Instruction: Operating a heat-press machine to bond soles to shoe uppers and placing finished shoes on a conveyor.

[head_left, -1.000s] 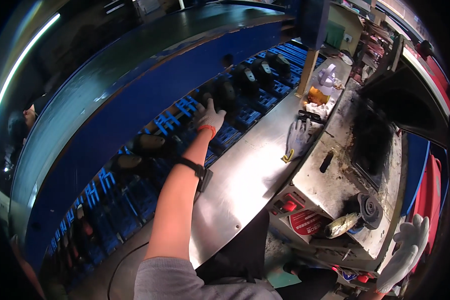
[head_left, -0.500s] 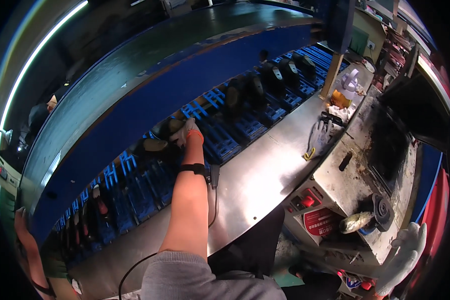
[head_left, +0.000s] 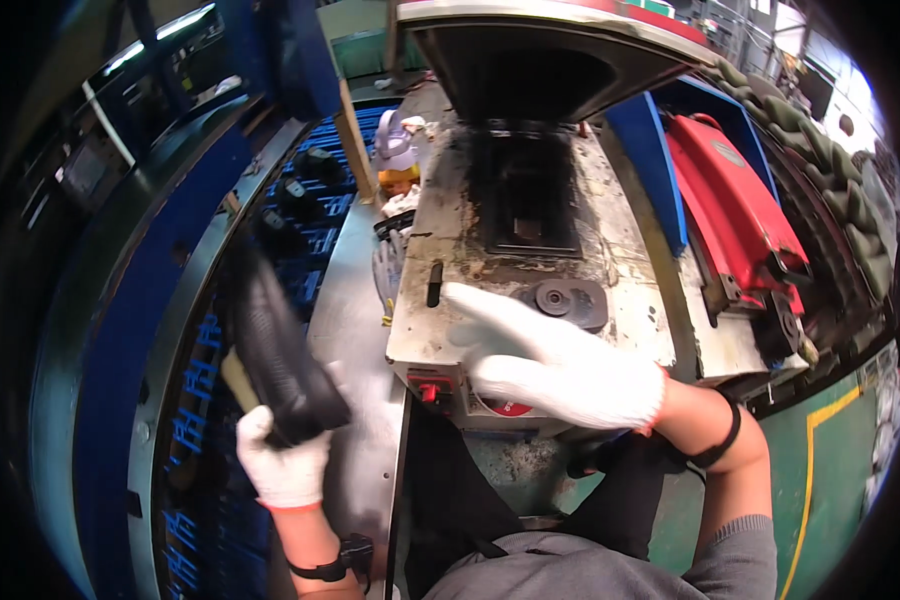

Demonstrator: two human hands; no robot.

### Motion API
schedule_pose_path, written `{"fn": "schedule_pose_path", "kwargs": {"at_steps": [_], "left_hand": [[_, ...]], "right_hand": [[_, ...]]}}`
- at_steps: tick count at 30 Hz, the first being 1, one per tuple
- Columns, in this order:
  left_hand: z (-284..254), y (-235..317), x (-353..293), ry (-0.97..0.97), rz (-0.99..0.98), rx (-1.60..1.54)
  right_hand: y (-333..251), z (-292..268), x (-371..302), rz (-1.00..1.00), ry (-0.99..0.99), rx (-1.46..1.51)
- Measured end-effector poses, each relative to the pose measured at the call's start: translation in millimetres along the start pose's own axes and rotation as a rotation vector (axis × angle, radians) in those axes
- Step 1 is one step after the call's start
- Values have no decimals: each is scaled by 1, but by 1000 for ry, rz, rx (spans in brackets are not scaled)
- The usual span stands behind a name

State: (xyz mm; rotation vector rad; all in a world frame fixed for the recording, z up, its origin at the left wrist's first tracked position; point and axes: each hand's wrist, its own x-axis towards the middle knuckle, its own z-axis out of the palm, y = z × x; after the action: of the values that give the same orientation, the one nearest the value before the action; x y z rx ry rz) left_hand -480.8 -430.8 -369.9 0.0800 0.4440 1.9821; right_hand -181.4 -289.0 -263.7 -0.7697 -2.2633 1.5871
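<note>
One pale, stained machine stood past the right edge of the steel bench. Over the bench's left edge slanted a blurred black leather-like boot. It looked fairly light, firm in the body and supple at the skin; the glossy surface might slip, so a full wrap round its lower end seemed the best hold. The gloved left hand grasped it there, fingers curled; the gloved right hand, fingers stretched, held nothing visible above the machine's front. A grey glove lay near the bench's right edge.
</note>
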Motion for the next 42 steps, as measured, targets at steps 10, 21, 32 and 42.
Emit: {"fn": "schedule_pose_path", "kwargs": {"at_steps": [10, 21, 32, 42], "left_hand": [[131, -117, 50, -714, -47, 1050], [305, -103, 118, -741, 1417, 1523], [421, -137, 178, -1069, 1218, 2022], [354, -152, 164, -1366, 539, 2112]], "right_hand": [[28, -83, 41, 138, 216, 948], [108, -171, 160, 477, 726, -624], [101, -170, 149, 442, 595, -730], [81, -46, -79, 190, 304, 165]]}}
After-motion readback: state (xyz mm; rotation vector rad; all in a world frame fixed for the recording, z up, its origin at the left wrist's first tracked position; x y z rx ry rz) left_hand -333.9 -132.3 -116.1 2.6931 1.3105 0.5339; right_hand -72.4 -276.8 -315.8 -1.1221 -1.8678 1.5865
